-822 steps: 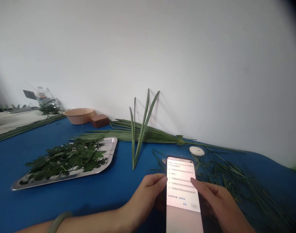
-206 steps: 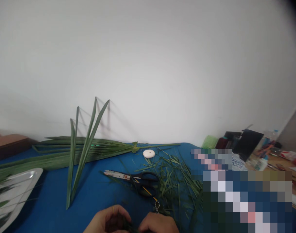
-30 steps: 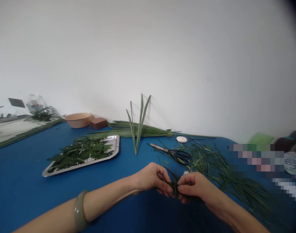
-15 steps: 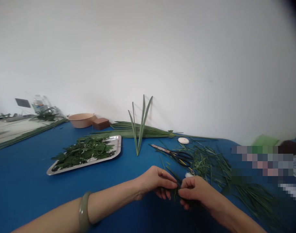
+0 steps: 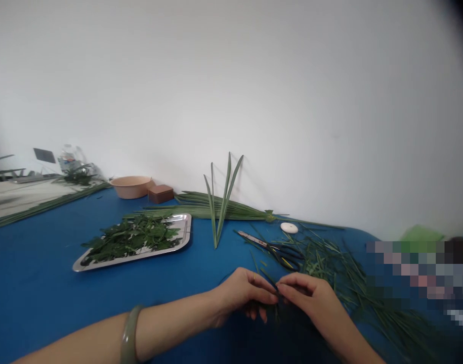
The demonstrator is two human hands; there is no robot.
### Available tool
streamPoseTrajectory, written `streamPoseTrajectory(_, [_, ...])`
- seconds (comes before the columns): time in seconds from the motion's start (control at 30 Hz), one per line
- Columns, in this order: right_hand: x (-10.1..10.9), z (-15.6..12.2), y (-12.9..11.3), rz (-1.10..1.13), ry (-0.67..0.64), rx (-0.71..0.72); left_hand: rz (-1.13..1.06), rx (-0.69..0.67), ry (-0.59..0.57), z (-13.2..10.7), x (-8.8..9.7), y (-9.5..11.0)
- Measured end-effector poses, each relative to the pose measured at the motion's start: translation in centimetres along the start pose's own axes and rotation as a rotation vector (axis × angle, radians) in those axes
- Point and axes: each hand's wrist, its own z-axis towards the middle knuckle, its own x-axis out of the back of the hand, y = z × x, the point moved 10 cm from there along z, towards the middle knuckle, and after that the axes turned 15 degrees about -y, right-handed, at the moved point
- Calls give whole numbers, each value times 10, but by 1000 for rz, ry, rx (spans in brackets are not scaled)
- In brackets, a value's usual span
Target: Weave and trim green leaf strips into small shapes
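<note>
My left hand and my right hand meet fingertip to fingertip low over the blue table. Both pinch a small dark green leaf piece between them, mostly hidden by the fingers. A jade bangle sits on my left forearm and a ring on a left finger. Black-handled scissors lie just beyond my hands. A heap of thin green leaf strips spreads to the right of my right hand.
A steel tray of dark green leaves lies at the left. Long palm fronds lie along the white wall, with a few blades standing up. A small white disc, a brown box and a peach bowl sit farther back.
My hands have stayed together on the leaf piece, shifting a little lower and right in the view. Long ago they held a phone, which is out of view now.
</note>
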Motion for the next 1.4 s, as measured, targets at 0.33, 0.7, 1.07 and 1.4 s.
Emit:
streamPoseTrajectory(0.33, [3, -5, 7, 80, 112, -5, 11, -49, 54, 2, 5, 3])
streamPoseTrajectory(0.7, [0, -3, 0, 17, 81, 18, 23, -22, 116, -3, 7, 6])
streamPoseTrajectory(1.07, [-2, -17, -13, -54, 74, 190, 44, 22, 179, 8, 20, -9])
streamPoseTrajectory(1.4, [-3, -20, -18, -108, 78, 244, 57, -16, 252, 3, 23, -7])
